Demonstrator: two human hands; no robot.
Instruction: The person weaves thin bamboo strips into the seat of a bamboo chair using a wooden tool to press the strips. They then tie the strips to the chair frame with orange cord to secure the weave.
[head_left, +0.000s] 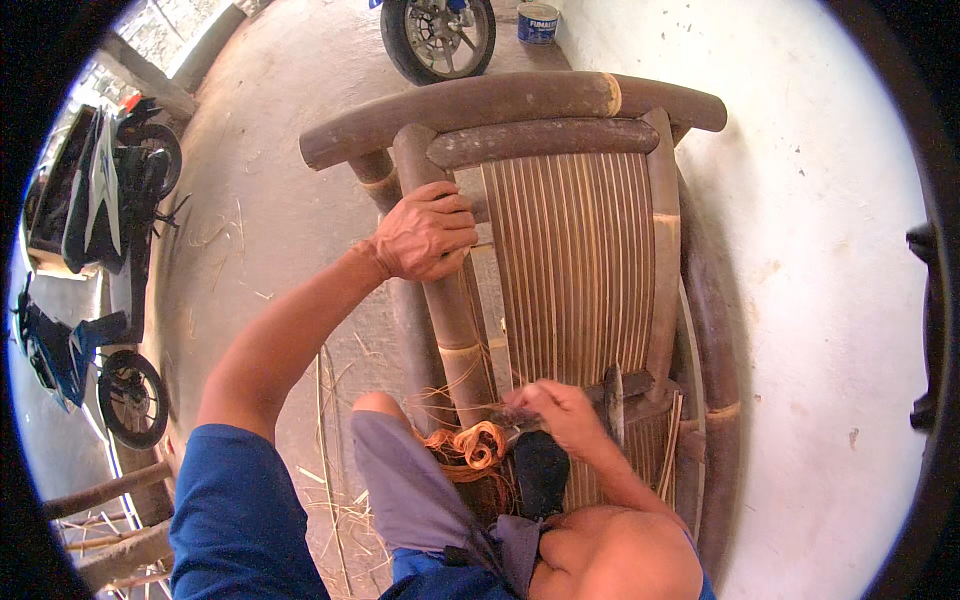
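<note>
A brown bamboo chair (512, 98) stands in front of me, with a panel of narrow bamboo slats (575, 260) between its posts. My left hand (428, 232) is wrapped round the chair's left bamboo post (452, 305), below the top rail. Lower down, my right hand (565, 412) is closed beside that post, its fingertips slightly blurred; whatever they pinch is too unclear to name. A bundle of orange binding strips (480, 445) lies curled at the post's base, just left of my right hand. Right of that hand a flat, blade-like piece (614, 405) stands upright against the slats.
A white wall (800, 260) runs close along the chair's right side. Thin strips and shavings (340, 500) litter the floor at left. Motorcycles (105, 200) stand at far left; another's wheel (438, 35) and a bucket (537, 24) are behind the chair.
</note>
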